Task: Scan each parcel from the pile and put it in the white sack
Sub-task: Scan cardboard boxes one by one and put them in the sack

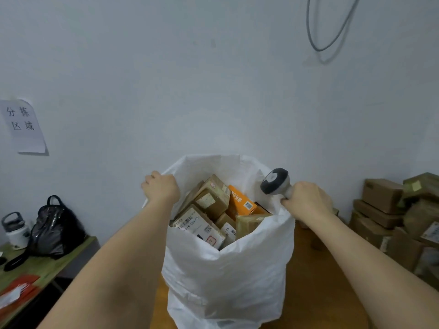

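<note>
The left hand (pixel 161 187) grips the rim of the white sack (pixel 228 276), which stands between both hands on the bench (pixel 316 293). The right hand (pixel 306 200) clenches a scanner (pixel 275 181) and seemingly pinches the rim too. Parcels (pixel 209 210) fill the sack; the pile (pixel 399 217) lies beyond the right hand.

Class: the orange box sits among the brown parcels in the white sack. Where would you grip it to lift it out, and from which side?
Grip the orange box by its raised upper end, coming from above through the white sack mouth: it leans tilted, lower end wedged between brown parcels.
</note>
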